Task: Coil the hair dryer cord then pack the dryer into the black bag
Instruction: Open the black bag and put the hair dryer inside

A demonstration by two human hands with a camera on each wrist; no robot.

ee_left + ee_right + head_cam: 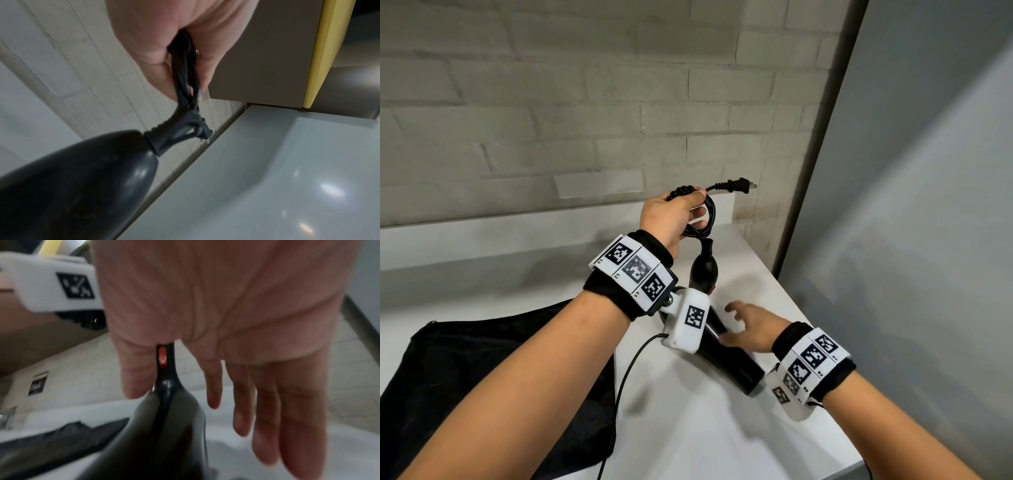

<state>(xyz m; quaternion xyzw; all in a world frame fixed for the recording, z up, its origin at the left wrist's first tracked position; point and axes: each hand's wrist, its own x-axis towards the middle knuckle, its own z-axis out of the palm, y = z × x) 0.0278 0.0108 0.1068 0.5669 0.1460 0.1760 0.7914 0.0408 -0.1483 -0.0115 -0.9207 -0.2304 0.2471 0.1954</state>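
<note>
Glossy black plastic hair dryer [726,346], lying on the white countertop [722,428], barrel toward 5 o'clock; touched by the right hand [751,329] with fingers spread and relaxed. Its coiled black cord [705,219] is gripped above at 12 o'clock in the left hand [671,216], two-pin plug [739,185] projecting toward 2 o'clock. Flat black fabric bag [482,377] is laid at 9 o'clock, just beside the dryer.

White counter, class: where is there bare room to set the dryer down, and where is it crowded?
Bare counter lies between the black bag and the right edge, nearer than the dryer. Crowded: the far right corner, with both hands and the cord.
</note>
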